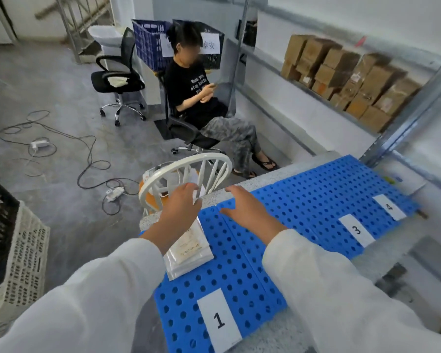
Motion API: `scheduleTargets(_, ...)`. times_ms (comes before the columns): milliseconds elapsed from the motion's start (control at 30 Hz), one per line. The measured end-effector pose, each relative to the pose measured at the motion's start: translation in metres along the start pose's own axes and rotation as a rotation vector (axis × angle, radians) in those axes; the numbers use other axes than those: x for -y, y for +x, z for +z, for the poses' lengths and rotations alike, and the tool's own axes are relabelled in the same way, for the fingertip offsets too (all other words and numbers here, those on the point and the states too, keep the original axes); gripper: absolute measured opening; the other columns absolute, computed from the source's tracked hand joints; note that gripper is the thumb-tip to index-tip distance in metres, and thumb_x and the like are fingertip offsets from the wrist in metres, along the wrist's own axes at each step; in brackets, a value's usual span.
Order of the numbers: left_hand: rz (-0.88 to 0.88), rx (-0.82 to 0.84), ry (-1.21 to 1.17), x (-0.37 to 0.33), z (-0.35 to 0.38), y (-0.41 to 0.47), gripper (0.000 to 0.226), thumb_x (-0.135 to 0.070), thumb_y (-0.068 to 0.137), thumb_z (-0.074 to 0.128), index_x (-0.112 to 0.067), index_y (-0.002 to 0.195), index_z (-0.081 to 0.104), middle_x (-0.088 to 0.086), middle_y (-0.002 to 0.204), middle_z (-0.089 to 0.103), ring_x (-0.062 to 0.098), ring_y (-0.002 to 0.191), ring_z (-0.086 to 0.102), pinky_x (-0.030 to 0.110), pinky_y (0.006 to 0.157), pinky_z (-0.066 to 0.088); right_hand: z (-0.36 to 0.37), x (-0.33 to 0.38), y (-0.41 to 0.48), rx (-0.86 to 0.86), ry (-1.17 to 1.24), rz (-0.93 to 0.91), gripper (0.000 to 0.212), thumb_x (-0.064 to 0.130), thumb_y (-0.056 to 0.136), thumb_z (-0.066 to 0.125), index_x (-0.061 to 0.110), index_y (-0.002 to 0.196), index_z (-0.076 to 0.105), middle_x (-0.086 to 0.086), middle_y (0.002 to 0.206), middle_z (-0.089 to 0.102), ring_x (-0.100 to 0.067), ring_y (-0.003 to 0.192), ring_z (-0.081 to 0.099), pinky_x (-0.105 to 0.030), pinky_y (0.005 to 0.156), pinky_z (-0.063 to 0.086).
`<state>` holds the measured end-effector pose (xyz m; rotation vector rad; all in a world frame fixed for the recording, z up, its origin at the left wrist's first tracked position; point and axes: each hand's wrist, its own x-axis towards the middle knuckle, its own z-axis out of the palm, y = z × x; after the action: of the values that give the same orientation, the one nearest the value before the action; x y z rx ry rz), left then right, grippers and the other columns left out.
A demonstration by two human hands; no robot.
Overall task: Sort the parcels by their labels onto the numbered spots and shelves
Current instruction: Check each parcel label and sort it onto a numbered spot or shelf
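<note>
Blue perforated mats cover a stone-grey counter and carry white number labels: 1, 3 and 4. On the mat above label 1 lies a small stack of flat white parcels with printed labels. My left hand hovers over the far end of that stack, fingers spread, holding nothing. My right hand is open too, fingers apart, just above the mat to the right of the stack. More white packets lie on a white chair beyond the counter edge.
The white spindle-back chair stands against the counter's far edge. A person sits on an office chair further back. Cardboard boxes fill a metal shelf at right. Cables and power strips lie on the floor; crates stand at left.
</note>
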<state>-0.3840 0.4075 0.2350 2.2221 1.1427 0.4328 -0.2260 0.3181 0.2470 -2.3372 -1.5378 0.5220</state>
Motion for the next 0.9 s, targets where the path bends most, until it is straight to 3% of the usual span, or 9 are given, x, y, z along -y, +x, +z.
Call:
scheduleTargets(167,0.204,-0.115,0.296,-0.071,-0.023,0.003,0.03,-0.021,0.093,0.051,-0.011,0.12,0.054,0.003,0.125,0.056,0.021,0.127,0.045,0.036,0.121,0.006,-0.066,-0.012,-0.034,-0.122,0.007,-0.02,0.065,0.036,0.089,0.068,0.014,0.142,0.039,-0.002,0.146,0.04,-0.021,0.13,0.045,-0.038,0.102,0.042)
scheduleTargets(233,0.274,-0.13,0.357,-0.099,-0.025,-0.005,0.036,-0.021,0.093,0.052,-0.011,0.128,0.051,0.002,0.135,0.052,0.017,0.135,0.038,0.034,0.121,0.001,-0.092,-0.021,-0.053,-0.163,0.009,-0.023,0.068,0.039,0.089,0.067,0.015,0.144,0.036,0.0,0.147,0.038,-0.021,0.126,0.049,-0.036,0.097,0.044)
scheduleTargets(367,0.373,-0.122,0.411,-0.158,-0.024,-0.023,0.047,-0.026,0.095,0.051,-0.011,0.14,0.043,0.003,0.147,0.043,0.015,0.141,0.03,0.032,0.122,0.004,-0.146,-0.057,-0.098,-0.249,-0.074,-0.043,0.073,0.043,0.09,0.064,0.015,0.148,0.03,0.002,0.151,0.033,-0.017,0.134,0.04,-0.035,0.102,0.042)
scheduleTargets(567,0.501,-0.14,0.287,-0.276,-0.011,-0.047,0.05,-0.029,0.094,0.057,-0.007,0.138,0.045,0.009,0.143,0.047,0.025,0.137,0.037,0.037,0.114,0.028,-0.231,-0.131,-0.188,-0.374,-0.171,0.046,0.071,0.044,0.092,0.058,0.013,0.148,0.029,-0.002,0.149,0.035,-0.021,0.134,0.038,-0.038,0.102,0.042)
scheduleTargets(900,0.784,0.003,0.206,-0.464,0.078,-0.11,0.056,-0.036,0.095,0.056,-0.013,0.143,0.04,0.006,0.149,0.04,0.023,0.137,0.034,0.037,0.114,0.028,-0.324,-0.239,-0.355,-0.582,-0.164,0.28,0.068,0.043,0.092,0.058,0.011,0.147,0.032,-0.007,0.148,0.037,-0.025,0.133,0.04,-0.038,0.106,0.038)
